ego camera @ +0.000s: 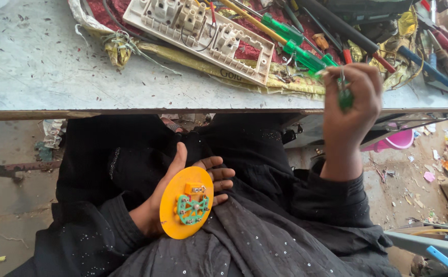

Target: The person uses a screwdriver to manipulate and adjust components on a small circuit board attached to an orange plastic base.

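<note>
My left hand (203, 169) rests in my lap on black cloth and holds a round yellow disc (175, 220) with a small orange block and a green wheel-shaped part (192, 209) fixed on its face. My right hand (349, 102) is raised at the table's front edge, fingers closed around a small green-handled screwdriver (345, 97). Two more green-handled screwdrivers (301, 54) lie on the table just beyond that hand.
A grey, scratched table (39, 66) spans the top. On it lie a white switch board (203, 33) with wires, red cloth, pliers and several other tools at the right. Below are a pink tub (401, 139), litter on the floor and a blue strip at bottom right.
</note>
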